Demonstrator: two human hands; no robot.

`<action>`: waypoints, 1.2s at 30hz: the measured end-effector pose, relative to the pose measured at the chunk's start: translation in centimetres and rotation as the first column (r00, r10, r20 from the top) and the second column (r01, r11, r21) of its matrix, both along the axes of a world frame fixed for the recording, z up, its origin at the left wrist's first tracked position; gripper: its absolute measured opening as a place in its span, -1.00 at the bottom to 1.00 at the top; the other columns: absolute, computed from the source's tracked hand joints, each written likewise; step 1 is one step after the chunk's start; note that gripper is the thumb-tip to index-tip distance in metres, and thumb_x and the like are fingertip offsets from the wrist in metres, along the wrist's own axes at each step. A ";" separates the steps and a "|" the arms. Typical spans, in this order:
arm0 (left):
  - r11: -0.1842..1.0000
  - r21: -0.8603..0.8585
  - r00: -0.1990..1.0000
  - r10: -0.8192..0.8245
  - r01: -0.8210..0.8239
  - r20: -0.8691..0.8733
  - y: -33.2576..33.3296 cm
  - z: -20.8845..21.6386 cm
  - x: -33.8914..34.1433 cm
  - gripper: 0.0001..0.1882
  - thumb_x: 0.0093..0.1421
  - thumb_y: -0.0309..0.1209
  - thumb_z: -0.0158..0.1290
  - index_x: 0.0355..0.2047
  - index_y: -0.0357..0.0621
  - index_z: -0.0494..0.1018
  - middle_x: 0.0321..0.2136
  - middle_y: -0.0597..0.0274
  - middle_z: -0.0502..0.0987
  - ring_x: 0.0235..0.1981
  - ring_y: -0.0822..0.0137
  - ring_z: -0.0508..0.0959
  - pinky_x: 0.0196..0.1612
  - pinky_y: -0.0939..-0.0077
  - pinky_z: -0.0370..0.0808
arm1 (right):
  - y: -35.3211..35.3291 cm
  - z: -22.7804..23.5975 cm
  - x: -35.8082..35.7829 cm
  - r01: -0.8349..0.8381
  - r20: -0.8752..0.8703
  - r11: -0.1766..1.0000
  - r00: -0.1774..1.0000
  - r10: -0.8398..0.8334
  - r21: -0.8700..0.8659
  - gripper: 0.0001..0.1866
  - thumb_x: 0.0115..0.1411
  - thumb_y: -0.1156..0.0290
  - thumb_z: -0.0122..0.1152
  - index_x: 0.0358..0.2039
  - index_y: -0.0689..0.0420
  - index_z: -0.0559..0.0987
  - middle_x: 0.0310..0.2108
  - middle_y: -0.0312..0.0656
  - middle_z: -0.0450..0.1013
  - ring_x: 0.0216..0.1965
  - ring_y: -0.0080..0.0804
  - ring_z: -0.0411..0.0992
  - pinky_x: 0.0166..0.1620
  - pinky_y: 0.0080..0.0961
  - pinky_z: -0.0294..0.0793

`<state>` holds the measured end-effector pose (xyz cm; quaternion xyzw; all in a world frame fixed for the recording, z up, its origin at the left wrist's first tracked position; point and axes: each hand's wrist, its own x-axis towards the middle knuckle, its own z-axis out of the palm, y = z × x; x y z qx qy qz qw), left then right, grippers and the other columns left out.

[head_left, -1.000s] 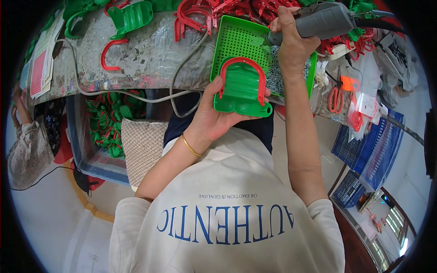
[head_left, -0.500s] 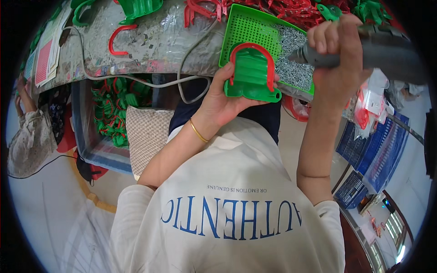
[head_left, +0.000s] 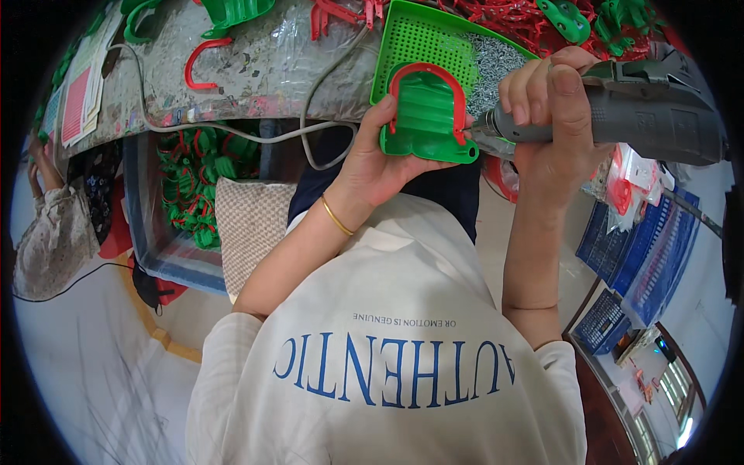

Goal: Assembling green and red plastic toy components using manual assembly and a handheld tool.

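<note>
Screwdriver (head_left: 647, 120) clasped by your curled right hand (head_left: 554, 124), aim its tip (head_left: 482, 126) square to the red hoop (head_left: 459, 97) just left of those fingers, bracing the green scoop (head_left: 425, 116) in your loosely closed left hand (head_left: 372, 159).

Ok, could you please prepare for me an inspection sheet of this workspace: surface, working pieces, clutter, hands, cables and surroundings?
Surface: table, grey and stained.
Job's things: green scoop-shaped piece with a red U-shaped piece on it; grey power tool, tip close to the red piece's right leg, contact unclear; green tray holding small metal parts.
Clutter: loose red arc on the table; pile of red parts beyond the tray.
Hands: left hand holds the green piece; right hand grips the power tool.
Cables: grey cable, looping past the table's front edge.
Surroundings: bin of red and green parts at left; blue crates at right; another person's sleeve at far left.
</note>
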<state>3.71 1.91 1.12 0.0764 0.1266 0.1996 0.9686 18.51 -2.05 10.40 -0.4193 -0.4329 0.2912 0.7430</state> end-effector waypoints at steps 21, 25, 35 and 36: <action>0.977 -0.212 0.998 -0.022 0.036 0.065 0.1 -0.4 -0.4 -0.33 0.22 0.02 -0.01 0.18 -0.18 0.22 0.05 -0.06 0.41 0.09 0.02 0.43 0.07 -0.11 0.43 | -0.4 0.0 -0.1 -0.136 0.028 0.991 0.990 0.136 0.016 -0.77 0.22 0.31 0.19 -0.23 0.15 0.41 -0.68 -0.36 0.20 -0.67 -0.57 0.20 -0.54 -0.54 0.21; 0.994 -0.097 0.998 -0.052 0.049 -0.022 1.1 0.9 -0.3 -0.29 0.22 0.02 -0.01 0.20 -0.25 0.19 0.07 -0.19 0.38 0.08 0.01 0.44 0.10 0.01 0.42 | 0.7 2.8 1.8 -0.334 0.011 0.940 0.943 0.334 0.071 -0.75 0.22 0.27 0.20 -0.17 0.10 0.43 -0.67 -0.41 0.23 -0.65 -0.60 0.22 -0.52 -0.60 0.20; 0.981 -0.174 0.991 -0.074 0.092 0.110 1.0 0.3 0.0 -0.23 0.21 0.08 -0.04 0.22 -0.26 0.14 0.09 -0.23 0.33 0.11 -0.02 0.41 0.13 0.04 0.40 | 7.4 -4.3 4.7 0.217 0.023 0.976 0.976 -0.217 -0.011 -0.90 0.18 0.59 0.17 -0.28 0.24 0.46 -0.60 -0.30 0.33 -0.61 -0.53 0.29 -0.46 -0.53 0.32; 0.980 -0.177 0.991 -0.074 0.092 0.108 1.1 0.1 0.0 -0.23 0.21 0.08 -0.04 0.22 -0.26 0.14 0.09 -0.23 0.33 0.11 -0.02 0.41 0.13 0.04 0.40 | 7.8 -4.9 4.7 0.278 0.092 0.960 0.958 -0.273 -0.041 -0.89 0.16 0.63 0.19 -0.30 0.27 0.46 -0.58 -0.26 0.35 -0.61 -0.53 0.31 -0.45 -0.52 0.35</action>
